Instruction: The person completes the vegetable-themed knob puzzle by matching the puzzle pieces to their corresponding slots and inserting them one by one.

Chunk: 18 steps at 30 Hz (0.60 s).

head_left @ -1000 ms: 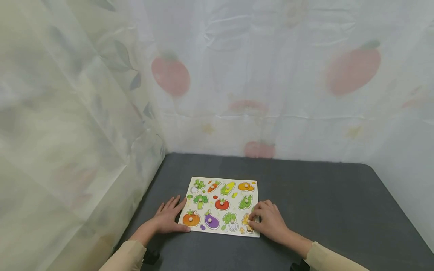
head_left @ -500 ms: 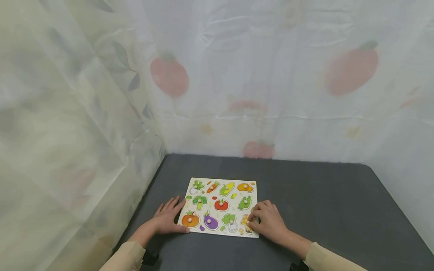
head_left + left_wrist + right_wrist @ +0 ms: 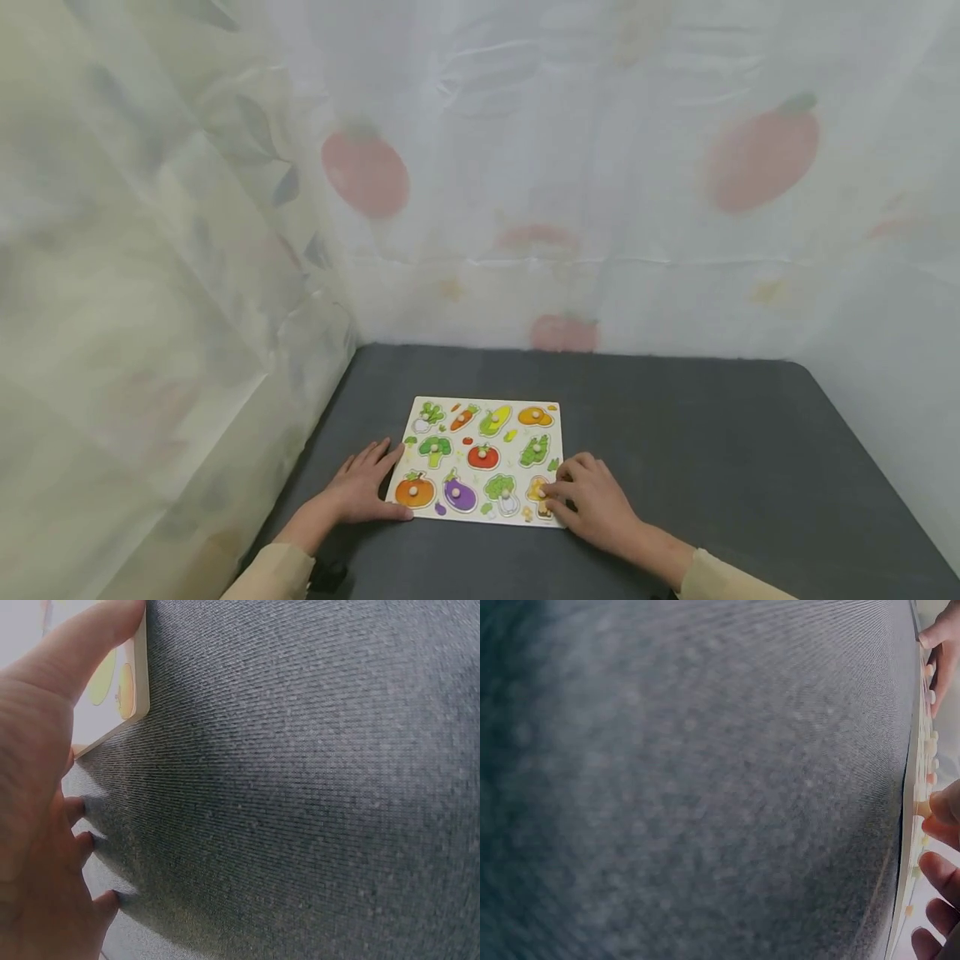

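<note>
A pale vegetable puzzle board [image 3: 515, 461] lies flat on the dark table, its knobbed pieces in their slots. My left hand [image 3: 358, 490] rests at the board's left edge with fingers spread, the thumb on the near left corner. In the left wrist view, the thumb lies over the rim of the board [image 3: 140, 682]. At the near right corner, my right hand [image 3: 596, 504] pinches the knob of the yellow mushroom piece [image 3: 536, 486] between thumb and index finger. The fingertips partly hide this piece. The right wrist view shows thumb and index finger together at the board's edge [image 3: 906, 847].
The grey-black table [image 3: 675, 442] extends to the right of and behind the board. A pale printed curtain [image 3: 570, 167] hangs behind the table, and another sheet [image 3: 165, 333] hangs close along the left side. Pumpkin [image 3: 415, 492] and eggplant [image 3: 460, 494] pieces sit along the near row.
The head view has shifted slightly, so board and hands appear a little further left. Both hands stay at the same places on the board; the right fingers show slightly more of the mushroom piece.
</note>
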Available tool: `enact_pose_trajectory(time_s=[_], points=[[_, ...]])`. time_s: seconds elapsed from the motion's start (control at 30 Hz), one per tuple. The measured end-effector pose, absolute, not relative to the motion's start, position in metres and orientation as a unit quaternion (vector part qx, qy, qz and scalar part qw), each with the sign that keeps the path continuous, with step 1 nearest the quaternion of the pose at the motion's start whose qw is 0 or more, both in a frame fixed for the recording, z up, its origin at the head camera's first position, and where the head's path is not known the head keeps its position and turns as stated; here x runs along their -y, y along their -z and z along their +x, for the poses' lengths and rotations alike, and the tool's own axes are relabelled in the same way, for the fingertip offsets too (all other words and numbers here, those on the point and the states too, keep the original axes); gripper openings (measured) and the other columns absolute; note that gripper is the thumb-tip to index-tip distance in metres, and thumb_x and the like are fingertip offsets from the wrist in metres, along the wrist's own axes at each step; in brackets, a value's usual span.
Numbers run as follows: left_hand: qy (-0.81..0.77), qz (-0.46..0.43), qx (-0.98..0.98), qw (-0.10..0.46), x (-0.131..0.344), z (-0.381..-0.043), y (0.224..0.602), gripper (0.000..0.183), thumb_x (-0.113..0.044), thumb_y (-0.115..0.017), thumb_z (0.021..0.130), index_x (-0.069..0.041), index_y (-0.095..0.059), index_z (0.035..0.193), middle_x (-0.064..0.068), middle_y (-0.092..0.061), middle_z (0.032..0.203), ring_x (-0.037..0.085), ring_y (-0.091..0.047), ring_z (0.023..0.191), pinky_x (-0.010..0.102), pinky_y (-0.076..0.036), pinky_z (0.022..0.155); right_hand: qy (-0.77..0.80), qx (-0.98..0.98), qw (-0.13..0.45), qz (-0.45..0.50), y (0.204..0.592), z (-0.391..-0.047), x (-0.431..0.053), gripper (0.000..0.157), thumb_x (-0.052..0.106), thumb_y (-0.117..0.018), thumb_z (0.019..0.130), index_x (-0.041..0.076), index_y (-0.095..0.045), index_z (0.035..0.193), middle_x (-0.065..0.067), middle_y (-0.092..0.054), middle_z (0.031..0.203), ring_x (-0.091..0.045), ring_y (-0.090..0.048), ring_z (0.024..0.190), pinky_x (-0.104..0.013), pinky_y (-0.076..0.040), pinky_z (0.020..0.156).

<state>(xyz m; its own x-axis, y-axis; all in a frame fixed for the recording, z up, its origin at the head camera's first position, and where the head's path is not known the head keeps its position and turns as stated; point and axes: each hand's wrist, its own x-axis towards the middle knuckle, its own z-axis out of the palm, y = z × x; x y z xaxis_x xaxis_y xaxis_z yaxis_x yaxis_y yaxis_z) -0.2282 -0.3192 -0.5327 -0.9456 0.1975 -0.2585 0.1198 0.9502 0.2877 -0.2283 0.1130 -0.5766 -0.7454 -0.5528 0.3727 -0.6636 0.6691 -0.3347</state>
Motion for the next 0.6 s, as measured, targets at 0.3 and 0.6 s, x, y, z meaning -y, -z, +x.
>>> enact_pose_trajectory(time_s=[0.3,0.6], points=[[-0.147,0.092,-0.974,0.145,0.322,-0.234,0.527,0.114,-0.077,-0.073,0.075,-0.015,-0.034,0.162,0.021,-0.024,0.165,0.048,-0.020,0.150,0.074,-0.015,0.114,-0.216,0.907,0.121,0.341,0.576,-0.226,-0.120,0.023,0.034,-0.076,0.093,0.032,-0.080,0.116,0.009,-0.062,0.110,-0.015,-0.049,0.107,-0.045,-0.044,0.088],[-0.162,0.061,-0.982,0.075,0.325,-0.237,0.521,0.083,-0.066,-0.054,0.097,-0.013,-0.040,0.159,0.023,-0.040,0.158,0.050,-0.036,0.142,0.073,-0.030,0.107,-0.203,0.931,0.159,0.258,0.571,-0.241,-0.165,0.041,0.036,-0.080,0.090,0.020,-0.074,0.128,-0.004,-0.064,0.124,-0.034,-0.053,0.123,-0.060,-0.043,0.099]])
